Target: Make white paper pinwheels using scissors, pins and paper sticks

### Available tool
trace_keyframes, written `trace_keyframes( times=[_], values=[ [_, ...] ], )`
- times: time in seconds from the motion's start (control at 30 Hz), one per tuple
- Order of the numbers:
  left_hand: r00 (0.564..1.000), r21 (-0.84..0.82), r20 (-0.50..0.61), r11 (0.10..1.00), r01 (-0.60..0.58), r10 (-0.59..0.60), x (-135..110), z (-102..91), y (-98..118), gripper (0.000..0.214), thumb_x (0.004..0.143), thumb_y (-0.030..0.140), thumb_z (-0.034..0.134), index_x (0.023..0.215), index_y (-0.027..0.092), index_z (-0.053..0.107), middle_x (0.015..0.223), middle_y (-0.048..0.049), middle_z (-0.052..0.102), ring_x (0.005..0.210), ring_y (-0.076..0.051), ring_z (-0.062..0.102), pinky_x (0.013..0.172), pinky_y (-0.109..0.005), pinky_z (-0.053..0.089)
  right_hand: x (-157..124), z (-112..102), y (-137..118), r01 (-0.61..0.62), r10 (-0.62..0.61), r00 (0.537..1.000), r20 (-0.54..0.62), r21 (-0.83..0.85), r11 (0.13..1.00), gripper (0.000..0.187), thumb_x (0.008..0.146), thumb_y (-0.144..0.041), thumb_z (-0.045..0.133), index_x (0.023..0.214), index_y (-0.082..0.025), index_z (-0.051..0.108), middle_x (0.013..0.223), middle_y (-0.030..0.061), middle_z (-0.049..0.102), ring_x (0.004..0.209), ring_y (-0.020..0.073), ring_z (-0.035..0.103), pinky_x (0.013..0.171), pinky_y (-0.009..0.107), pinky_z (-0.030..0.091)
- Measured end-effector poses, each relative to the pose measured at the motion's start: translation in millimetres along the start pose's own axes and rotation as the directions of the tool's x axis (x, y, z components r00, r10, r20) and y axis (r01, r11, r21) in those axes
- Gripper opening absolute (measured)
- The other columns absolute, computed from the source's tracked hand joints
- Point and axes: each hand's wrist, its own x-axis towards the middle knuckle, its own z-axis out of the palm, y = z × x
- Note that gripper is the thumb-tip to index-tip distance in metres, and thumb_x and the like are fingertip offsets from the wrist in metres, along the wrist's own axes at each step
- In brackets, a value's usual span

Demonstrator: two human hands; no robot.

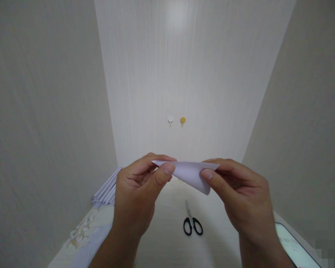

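A folded piece of white paper (192, 175), roughly triangular, is held up between both hands above the table. My left hand (141, 190) pinches its narrow left point between thumb and fingers. At the wider right end, my right hand (240, 193) grips the paper with the thumb in front and the fingers behind. The paper's lower edge bends down to a rounded corner near the right thumb. Below the paper lies a pair of scissors (190, 217) with black handles, blades pointing away from me.
Stacked white paper strips or folded pieces (106, 190) lie at the left, partly behind my left hand. A phone-like device with a lit screen (294, 247) is at the lower right. Two hooks, one white (170, 119) and one yellow (182, 120), are on the back wall. Walls rise on both sides.
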Motion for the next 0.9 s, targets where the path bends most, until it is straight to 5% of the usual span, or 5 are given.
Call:
trace_keyframes(
  times=[0.9],
  values=[
    [0.994, -0.026, 0.075, 0.996, 0.084, -0.082, 2.6, -8.1, -1.0, 0.009, 0.082, 0.032, 0.083, 0.083, 0.024, 0.083, 0.07, 0.0005, 0.069, 0.066, -0.01, 0.058, 0.062, -0.02, 0.047, -1.7, -4.4, 1.2, 0.072, -0.066, 0.995, 0.078, -0.072, 0.995, 0.008, 0.092, -0.025, 0.076, 0.086, -0.03, 0.078, 0.08, -0.0066, 0.076, 0.071, 0.0084, 0.068, 0.063, 0.014, 0.052]
  ],
)
